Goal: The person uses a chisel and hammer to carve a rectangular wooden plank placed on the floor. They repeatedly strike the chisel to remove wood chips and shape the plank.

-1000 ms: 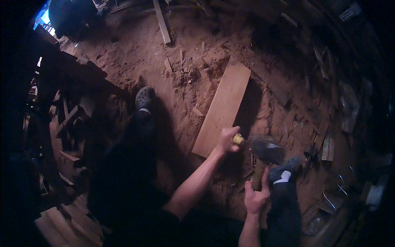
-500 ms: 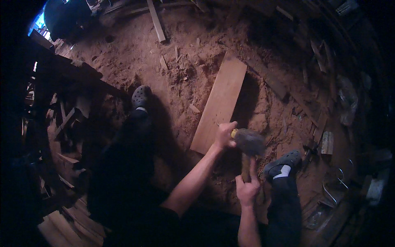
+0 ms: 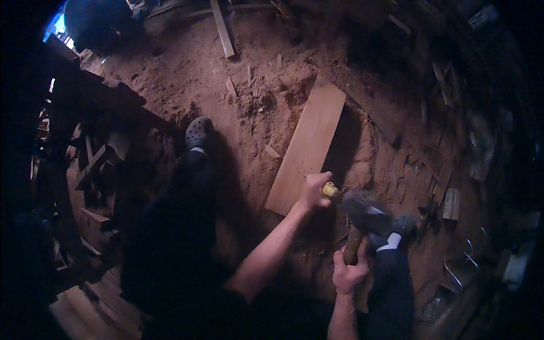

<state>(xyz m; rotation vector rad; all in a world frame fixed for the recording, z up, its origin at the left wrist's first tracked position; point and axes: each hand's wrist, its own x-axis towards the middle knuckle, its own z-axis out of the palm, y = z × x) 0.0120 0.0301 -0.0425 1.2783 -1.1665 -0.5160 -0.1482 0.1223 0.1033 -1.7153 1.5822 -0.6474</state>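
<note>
1. The right hand (image 3: 350, 275) has its fingers wrapped round the wooden handle of a mallet (image 3: 362, 218), whose blurred, dark head hangs above the sawdust-strewn floor (image 3: 249, 85), just right of the left hand.
2. The left hand (image 3: 315, 191) is closed on a small tool with a yellow butt end, probably a chisel (image 3: 330, 190); its working end is hidden by the hand, so I cannot tell what it touches. It sits at the near end of a pale plank (image 3: 309, 144).
3. Handling, as a judgement: the mallet looks head-heavy and rigid, best held low on the handle, as it is now, for swing. The chisel is stiff and slim, held round its shank below the butt so the struck end stays free.
4. The plank lies flat on the floor, running away and to the right. It looks stiff and light enough to shift if nudged.
5. A dark clog (image 3: 198, 131) on the left foot stands to the plank's left; the other shoe (image 3: 403, 225) is beside the mallet head.
6. No container shows clearly; stacked timber offcuts (image 3: 90, 164) lie at the left, too dark to make out.
</note>
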